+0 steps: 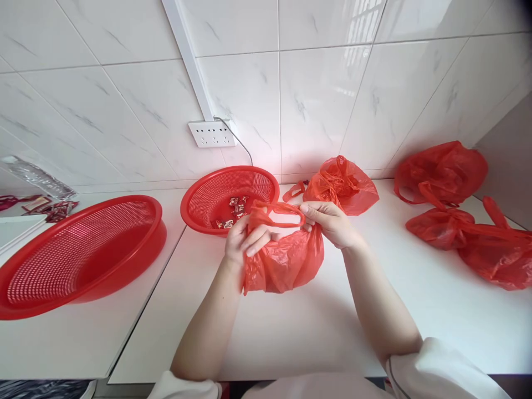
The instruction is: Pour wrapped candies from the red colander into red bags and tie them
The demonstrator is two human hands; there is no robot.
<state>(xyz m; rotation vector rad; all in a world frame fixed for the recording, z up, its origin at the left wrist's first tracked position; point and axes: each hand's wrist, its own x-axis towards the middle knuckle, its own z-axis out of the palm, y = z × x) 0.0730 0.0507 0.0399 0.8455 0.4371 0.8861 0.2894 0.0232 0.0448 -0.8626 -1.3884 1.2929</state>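
Between my hands is a red plastic bag (286, 263), over the white table (316, 338). My left hand (245, 239) grips the bag's upper left side, with some fingers bent across the handle. The fingers of my right hand (328, 220) pinch the handle loop at the upper right. What the bag holds, if anything, does not show through the plastic. Just behind my left hand stands a red mesh basket (199, 194) with several small wrapped pieces (238, 205) on its bottom. Another red plastic bag (344, 188) sits behind my right hand.
A larger red basket (120, 271) stands on the left table. More red bags (440, 172) lie at the right by the grey panel. At the far left are a clear plastic bottle (39, 176) and small packets (60, 210). A power strip (213, 134) is on the tiled wall.
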